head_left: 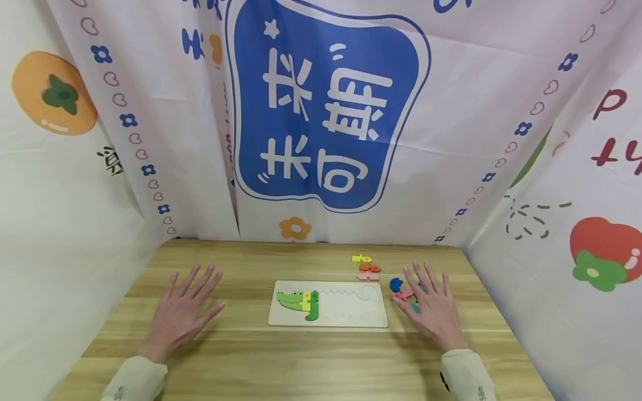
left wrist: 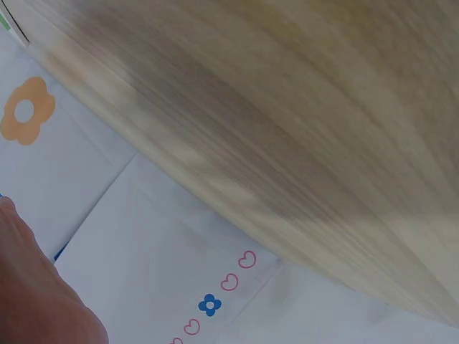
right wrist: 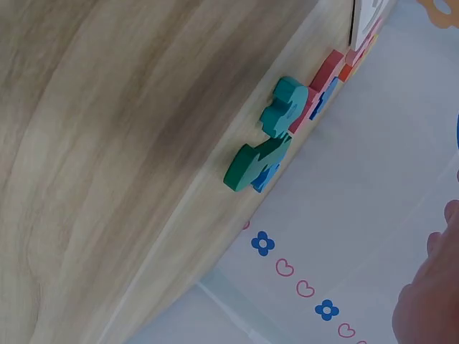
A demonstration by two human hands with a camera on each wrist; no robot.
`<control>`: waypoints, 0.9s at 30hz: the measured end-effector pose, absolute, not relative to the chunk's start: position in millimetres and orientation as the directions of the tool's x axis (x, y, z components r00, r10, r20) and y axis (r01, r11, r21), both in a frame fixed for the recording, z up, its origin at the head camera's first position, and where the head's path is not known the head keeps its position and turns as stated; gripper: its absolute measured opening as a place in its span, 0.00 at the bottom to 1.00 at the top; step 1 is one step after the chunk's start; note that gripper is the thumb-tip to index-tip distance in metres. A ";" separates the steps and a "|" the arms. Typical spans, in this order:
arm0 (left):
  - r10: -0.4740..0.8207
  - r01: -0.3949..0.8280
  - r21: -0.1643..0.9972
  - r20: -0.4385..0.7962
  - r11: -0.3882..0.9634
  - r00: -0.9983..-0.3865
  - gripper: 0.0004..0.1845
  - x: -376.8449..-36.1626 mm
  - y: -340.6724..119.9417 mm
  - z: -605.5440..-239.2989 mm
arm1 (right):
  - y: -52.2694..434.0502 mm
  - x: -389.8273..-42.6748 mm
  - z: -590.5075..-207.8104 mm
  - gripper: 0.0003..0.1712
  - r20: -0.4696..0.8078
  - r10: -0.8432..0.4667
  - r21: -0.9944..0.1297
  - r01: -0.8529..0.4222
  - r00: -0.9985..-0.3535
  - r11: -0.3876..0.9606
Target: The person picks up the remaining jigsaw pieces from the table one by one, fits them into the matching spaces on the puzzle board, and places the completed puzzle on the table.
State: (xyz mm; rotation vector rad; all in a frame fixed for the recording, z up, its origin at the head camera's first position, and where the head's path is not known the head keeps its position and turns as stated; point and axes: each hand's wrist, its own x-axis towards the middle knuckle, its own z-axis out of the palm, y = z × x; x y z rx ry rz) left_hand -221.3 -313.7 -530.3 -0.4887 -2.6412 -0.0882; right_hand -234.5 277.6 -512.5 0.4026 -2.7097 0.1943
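Between the two hands on the table (head_left: 241, 362) lies the board (head_left: 351, 317). The left hand (head_left: 181, 317) is spread, fingers apart, gripping nothing; the right hand (head_left: 435, 307) is spread too, over a loose cluster including a blue piece (head_left: 395, 284) and a teal piece (right wrist: 287, 104), though whether it touches them is unclear. A careless sideways sweep could scatter that cluster or knock the board askew. The board bears a crocodile head (head_left: 288, 301), a yellow piece (head_left: 306, 301) and a green piece (head_left: 314, 307) at its left end; the tail outline is unfilled.
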 end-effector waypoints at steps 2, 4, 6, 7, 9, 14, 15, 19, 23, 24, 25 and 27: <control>0.325 0.354 -0.018 0.442 0.935 -0.836 0.41 -220.9 -313.9 -530.3 | 277.6 -234.8 -513.6 0.48 0.396 -0.251 -0.077 -0.304 -0.883 0.949; 0.323 0.355 -0.012 0.442 0.935 -0.837 0.41 -220.4 -314.0 -530.4 | 277.6 -234.6 -514.9 0.48 0.384 -0.250 -0.075 -0.300 -0.889 0.951; 0.321 0.353 -0.010 0.442 0.936 -0.838 0.41 -220.3 -314.1 -530.9 | 277.6 -234.4 -516.3 0.48 0.384 -0.251 -0.073 -0.300 -0.889 0.951; 0.320 0.353 -0.008 0.442 0.936 -0.838 0.41 -220.3 -314.0 -531.1 | 277.6 -234.3 -516.9 0.48 0.388 -0.251 -0.073 -0.301 -0.887 0.951; 0.320 0.354 -0.007 0.442 0.935 -0.838 0.41 -220.6 -313.6 -531.8 | 277.4 -234.3 -517.5 0.47 0.396 -0.251 -0.076 -0.305 -0.883 0.949; 0.330 0.360 -0.018 0.445 0.933 -0.832 0.41 -222.0 -313.9 -532.9 | 276.4 -234.7 -517.1 0.47 0.392 -0.251 -0.079 -0.304 -0.885 0.949; 0.330 0.360 -0.020 0.446 0.933 -0.832 0.41 -222.1 -314.0 -533.2 | 276.1 -234.9 -517.0 0.47 0.387 -0.250 -0.077 -0.302 -0.887 0.950; 0.325 0.356 -0.011 0.437 0.934 -0.839 0.41 -222.4 -313.8 -535.2 | 275.6 -236.0 -517.6 0.47 0.367 -0.250 -0.068 -0.294 -0.896 0.953; 0.325 0.357 -0.004 0.422 0.934 -0.846 0.41 -223.4 -311.2 -537.6 | 275.7 -236.6 -518.4 0.47 0.352 -0.249 -0.072 -0.292 -0.902 0.954; 0.327 0.358 -0.007 0.421 0.934 -0.846 0.41 -223.8 -310.2 -537.9 | 275.8 -236.7 -518.7 0.47 0.349 -0.250 -0.071 -0.292 -0.903 0.954; 0.332 0.362 -0.009 0.424 0.932 -0.843 0.41 -224.2 -309.3 -538.0 | 275.7 -236.7 -519.0 0.47 0.348 -0.251 -0.067 -0.291 -0.903 0.954; 0.339 0.370 -0.013 0.430 0.929 -0.837 0.41 -224.8 -307.4 -537.8 | 275.8 -237.3 -520.3 0.47 0.352 -0.254 -0.060 -0.293 -0.901 0.954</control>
